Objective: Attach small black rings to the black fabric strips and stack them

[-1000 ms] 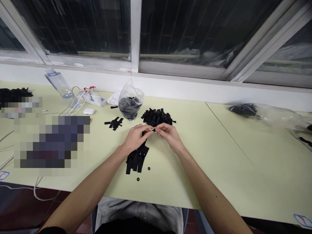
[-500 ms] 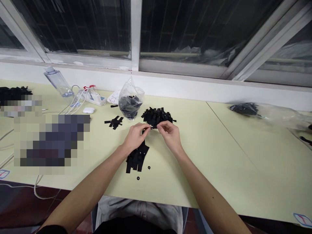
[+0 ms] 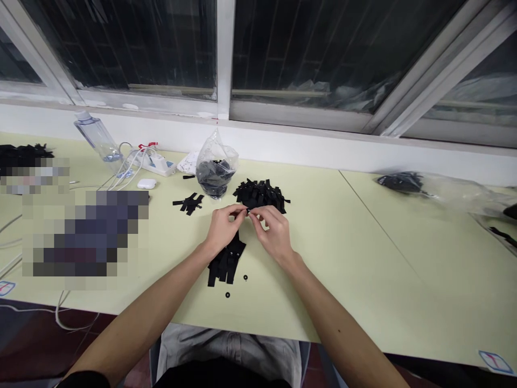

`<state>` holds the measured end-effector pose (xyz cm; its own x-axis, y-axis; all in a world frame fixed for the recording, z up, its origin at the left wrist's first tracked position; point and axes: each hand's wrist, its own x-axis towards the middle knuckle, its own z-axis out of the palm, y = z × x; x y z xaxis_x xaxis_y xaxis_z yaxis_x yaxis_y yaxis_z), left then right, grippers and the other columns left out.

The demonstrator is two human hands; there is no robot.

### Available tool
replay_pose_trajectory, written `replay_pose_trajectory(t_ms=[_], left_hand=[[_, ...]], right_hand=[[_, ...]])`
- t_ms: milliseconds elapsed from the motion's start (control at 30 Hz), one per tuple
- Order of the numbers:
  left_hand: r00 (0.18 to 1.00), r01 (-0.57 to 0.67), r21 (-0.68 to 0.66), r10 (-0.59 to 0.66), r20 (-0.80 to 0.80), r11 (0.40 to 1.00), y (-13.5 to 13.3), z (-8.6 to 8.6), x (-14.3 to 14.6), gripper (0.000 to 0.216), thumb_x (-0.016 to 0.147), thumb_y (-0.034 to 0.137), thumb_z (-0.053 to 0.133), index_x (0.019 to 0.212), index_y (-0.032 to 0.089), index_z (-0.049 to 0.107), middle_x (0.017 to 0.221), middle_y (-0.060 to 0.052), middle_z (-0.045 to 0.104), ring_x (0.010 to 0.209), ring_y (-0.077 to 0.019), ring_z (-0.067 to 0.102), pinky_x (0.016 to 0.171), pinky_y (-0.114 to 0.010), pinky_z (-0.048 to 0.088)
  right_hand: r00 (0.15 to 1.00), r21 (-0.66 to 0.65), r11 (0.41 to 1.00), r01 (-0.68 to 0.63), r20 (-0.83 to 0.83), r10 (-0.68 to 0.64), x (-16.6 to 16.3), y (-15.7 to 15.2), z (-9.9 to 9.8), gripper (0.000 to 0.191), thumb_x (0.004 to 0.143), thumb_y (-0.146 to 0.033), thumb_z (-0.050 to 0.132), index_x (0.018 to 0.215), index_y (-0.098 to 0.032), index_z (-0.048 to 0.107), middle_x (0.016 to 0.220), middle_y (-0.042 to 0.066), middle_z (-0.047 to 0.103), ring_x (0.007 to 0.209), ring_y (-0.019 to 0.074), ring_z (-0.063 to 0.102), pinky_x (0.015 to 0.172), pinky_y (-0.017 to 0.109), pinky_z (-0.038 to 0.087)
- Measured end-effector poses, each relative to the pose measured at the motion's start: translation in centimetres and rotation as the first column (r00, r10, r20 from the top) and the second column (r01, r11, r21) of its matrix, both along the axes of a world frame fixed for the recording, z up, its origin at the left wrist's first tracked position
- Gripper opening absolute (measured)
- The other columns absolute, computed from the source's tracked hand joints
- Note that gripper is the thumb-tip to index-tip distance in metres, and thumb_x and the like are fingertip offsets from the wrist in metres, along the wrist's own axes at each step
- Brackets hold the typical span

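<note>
The black strip, a short piece of webbing, is held just above the pale green table. It sits in front of the loose pile of strips and beyond the laid-out row of strips. Both hands are clamped on it. The left hand pinches one end between thumb and forefinger, and the right hand pinches the other, their fingertips almost meeting. Two small black rings lie on the table near the row.

The step in hand looks like close fingertip work on this one strip, though what is being done to it is too small to tell. Any further move probably calls for a steady two-handed pinch and small, exact finger motion, clear of the rings below.

Compared with half a second ago, the right hand has drawn left and nearer the body, its fingers curling more over the strip. The left hand has barely shifted. The pile, row and rings lie as they did.
</note>
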<state>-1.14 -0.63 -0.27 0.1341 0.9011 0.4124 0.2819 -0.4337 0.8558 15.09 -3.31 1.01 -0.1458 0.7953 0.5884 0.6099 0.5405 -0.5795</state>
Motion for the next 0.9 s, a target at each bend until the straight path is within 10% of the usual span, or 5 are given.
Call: replay_pose_trajectory(t_ms=[900], left_hand=[[0.980,0.111,0.073,-0.097,-0.174,0.991,0.10,-0.12,-0.33,0.021,0.095,0.027,0.053,0.105,0.024,0.072,0.107,-0.004,0.074,0.100,-0.0204,0.069,0.090,-0.035,0.053]], right_hand=[[0.999,-0.061,0.998,0.027,0.044,-0.024,0.77,0.81,-0.91,0.017,0.096,-0.026,0.048,0.094,-0.023,0.065,0.095,0.007,0.069,0.082,0.0220,0.061,0.073,0.035,0.048]])
